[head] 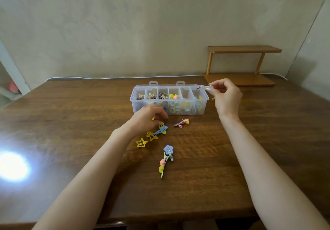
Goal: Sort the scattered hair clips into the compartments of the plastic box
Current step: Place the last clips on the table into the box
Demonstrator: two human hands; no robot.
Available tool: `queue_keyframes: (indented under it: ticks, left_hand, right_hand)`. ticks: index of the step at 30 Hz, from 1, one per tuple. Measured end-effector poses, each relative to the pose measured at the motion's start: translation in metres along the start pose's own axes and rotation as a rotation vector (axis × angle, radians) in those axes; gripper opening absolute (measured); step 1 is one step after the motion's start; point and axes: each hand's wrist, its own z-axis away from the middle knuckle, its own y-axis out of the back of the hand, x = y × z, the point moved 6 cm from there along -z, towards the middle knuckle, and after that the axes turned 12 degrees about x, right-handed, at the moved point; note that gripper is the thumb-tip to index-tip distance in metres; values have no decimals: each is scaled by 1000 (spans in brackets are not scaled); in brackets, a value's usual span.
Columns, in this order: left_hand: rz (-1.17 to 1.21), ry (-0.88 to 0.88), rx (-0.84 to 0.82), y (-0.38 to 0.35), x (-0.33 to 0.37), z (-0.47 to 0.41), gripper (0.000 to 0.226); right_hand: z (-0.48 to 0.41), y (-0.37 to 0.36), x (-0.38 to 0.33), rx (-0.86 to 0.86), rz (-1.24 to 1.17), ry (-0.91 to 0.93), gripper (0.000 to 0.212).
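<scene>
The right hand [225,95], raised with wrist bent, pinches a pale clip [205,87] between thumb and forefinger above the rightmost compartment of the clear plastic box [205,104]. The left hand [148,117] reaches palm-down, fingers curled, over scattered yellow star clips [141,142] on the table [71,122] just before the box. Whether it grips one cannot be told.

Smooth translucent plastic box [169,102] at 12 o'clock; polished dark grained-wood table [196,185], glare at 8 o'clock; glossy pale clip [205,87], plastic with dark metal-looking tip; matt yellow star clips [141,142]; smooth, faintly shiny blue snap clip [161,131]; matt light-wood shelf [244,49] at 2 o'clock.
</scene>
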Motion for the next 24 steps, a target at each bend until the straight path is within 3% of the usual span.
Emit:
queue_keyframes:
  ticks: [11, 17, 24]
  left_hand:
    - [-86, 45, -36, -2, -4, 0, 14]
    - [-43, 50, 44, 3, -1, -1, 13]
    - [11, 61, 129, 7, -1, -1, 12]
  right_hand:
    - [4, -10, 3, -108, 89, 111, 23]
    - [6, -12, 1, -136, 93, 111, 23]
    - [12, -20, -2, -240, 227, 260, 18]
